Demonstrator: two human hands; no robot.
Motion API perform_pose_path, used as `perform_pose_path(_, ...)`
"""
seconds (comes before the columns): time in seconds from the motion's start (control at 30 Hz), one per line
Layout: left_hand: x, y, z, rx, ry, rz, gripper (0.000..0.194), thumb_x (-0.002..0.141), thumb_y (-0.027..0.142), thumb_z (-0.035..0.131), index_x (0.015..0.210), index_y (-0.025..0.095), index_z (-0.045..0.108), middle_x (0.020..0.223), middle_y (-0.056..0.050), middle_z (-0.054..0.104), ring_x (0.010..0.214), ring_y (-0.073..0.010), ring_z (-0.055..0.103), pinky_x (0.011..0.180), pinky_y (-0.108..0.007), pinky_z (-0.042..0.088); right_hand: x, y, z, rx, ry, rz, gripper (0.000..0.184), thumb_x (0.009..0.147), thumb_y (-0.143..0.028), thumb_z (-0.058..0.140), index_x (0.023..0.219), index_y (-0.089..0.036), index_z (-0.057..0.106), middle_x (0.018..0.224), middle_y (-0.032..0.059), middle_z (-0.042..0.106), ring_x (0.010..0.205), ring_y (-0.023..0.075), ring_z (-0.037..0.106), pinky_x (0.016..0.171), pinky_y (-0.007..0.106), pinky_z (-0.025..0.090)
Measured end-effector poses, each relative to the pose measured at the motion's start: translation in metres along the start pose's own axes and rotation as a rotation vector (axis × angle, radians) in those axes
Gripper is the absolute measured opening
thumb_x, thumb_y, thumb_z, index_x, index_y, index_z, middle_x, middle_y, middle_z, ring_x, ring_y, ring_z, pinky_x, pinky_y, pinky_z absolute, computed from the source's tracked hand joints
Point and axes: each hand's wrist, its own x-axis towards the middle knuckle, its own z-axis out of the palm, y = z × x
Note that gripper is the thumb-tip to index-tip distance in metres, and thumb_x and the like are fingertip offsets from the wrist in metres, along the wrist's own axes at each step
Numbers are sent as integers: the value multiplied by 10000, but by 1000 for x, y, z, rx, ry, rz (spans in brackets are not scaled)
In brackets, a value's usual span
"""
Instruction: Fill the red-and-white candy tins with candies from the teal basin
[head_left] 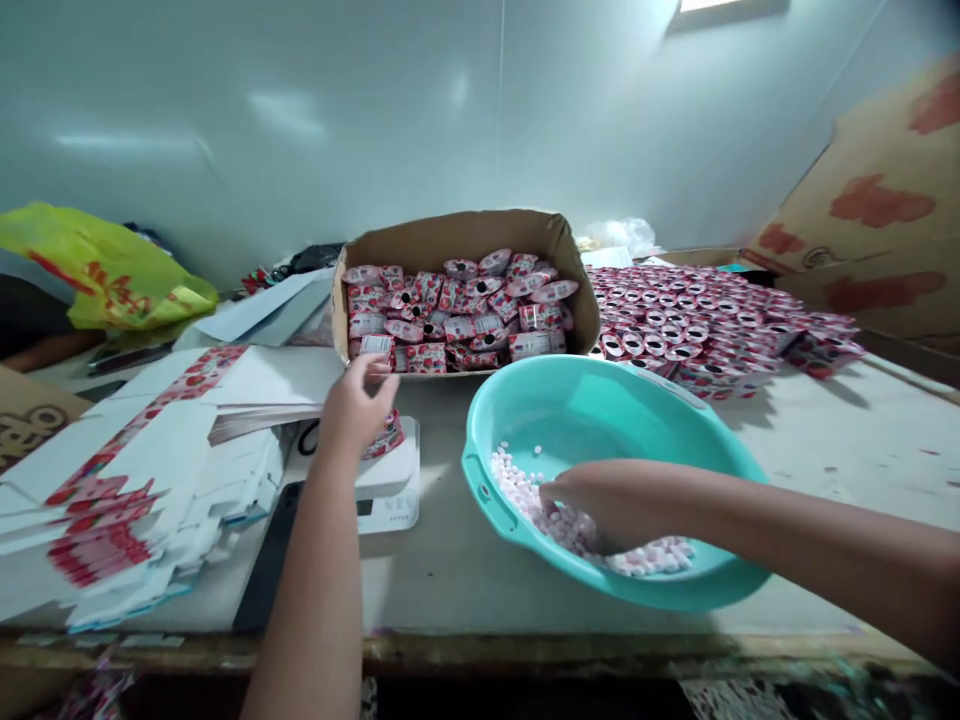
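My left hand (356, 405) is over a white digital scale (390, 490), its fingers wrapped round a small red-and-white strawberry-print packet (386, 435) that rests on the scale. My right hand (611, 505) reaches into a turquoise plastic basin (600, 400), fingers curled down into a heap of small pink and white candies (570, 525). What the right fingers hold is hidden. Behind the scale stands an open cardboard box (457, 240) filled with several of the same packets (457, 310).
Stacks of flat white printed cartons (135, 470) lie at the left. Rows of filled packets (712, 320) cover the table at back right, with a large cardboard sheet (877, 210) leaning beyond them. A yellow plastic bag (105, 265) sits at far left. The table's front edge (480, 645) is near.
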Motion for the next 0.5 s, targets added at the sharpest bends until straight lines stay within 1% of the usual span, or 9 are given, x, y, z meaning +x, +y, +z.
perform_pose_path(0.07,31,18,27,209,-225,-10,390,876,342,565,1249,229,596,1167,-79,712,1039,-219,682,933,-335,526,-14,8,-1,-7,25,7,633,650,-194,678,1275,-277,630,1043,89,711,851,291,682,610,330,461)
perform_pose_path(0.1,48,24,41,253,-274,-13,388,875,312,552,1248,215,601,1185,-96,705,1059,-232,676,946,-343,517,-23,15,-1,-10,48,29,647,643,-212,702,1283,-287,634,1094,100,704,897,314,688,650,355,491)
perform_pose_path(0.13,63,29,54,283,-297,-15,407,869,287,550,1266,207,593,1233,-116,683,1125,-254,651,988,-366,494,-32,23,0,-7,79,64,680,626,-237,737,1297,-285,635,1139,119,695,930,340,689,688,385,513)
perform_pose_path(0.2,86,31,77,342,-334,-40,480,804,285,639,1272,189,586,1376,-174,584,1262,-338,563,1056,-444,440,-49,41,4,20,150,168,757,570,-307,807,1309,-259,649,1161,167,690,928,391,692,724,457,535)
perform_pose_path(0.27,95,28,93,405,-355,-77,554,687,328,768,1196,174,612,1497,-218,446,1365,-439,428,1093,-533,381,-60,56,10,63,191,242,793,554,-352,815,1324,-253,651,1140,192,702,912,422,695,737,516,538)
perform_pose_path(0.3,95,26,98,435,-355,-91,597,628,346,817,1161,172,615,1542,-226,373,1397,-473,360,1104,-568,352,-63,62,15,83,193,251,793,577,-373,794,1346,-262,636,1129,189,709,911,426,696,737,530,539)
perform_pose_path(0.37,90,22,103,488,-334,-111,674,558,367,865,1143,173,590,1579,-235,282,1426,-497,279,1115,-597,319,-62,67,24,123,160,227,757,652,-414,732,1386,-278,603,1113,175,722,895,413,704,722,525,545)
perform_pose_path(0.4,87,21,103,509,-321,-121,700,555,370,869,1156,172,571,1563,-248,293,1416,-492,296,1107,-594,329,-59,66,30,145,142,203,735,679,-426,711,1391,-283,598,1111,169,725,871,396,711,707,506,549)
perform_pose_path(0.5,82,24,95,550,-304,-146,680,570,377,870,1131,159,554,1356,-266,496,1276,-448,491,1028,-532,426,-47,53,44,195,164,141,653,721,-476,692,1344,-289,636,1072,160,733,711,324,713,622,444,541)
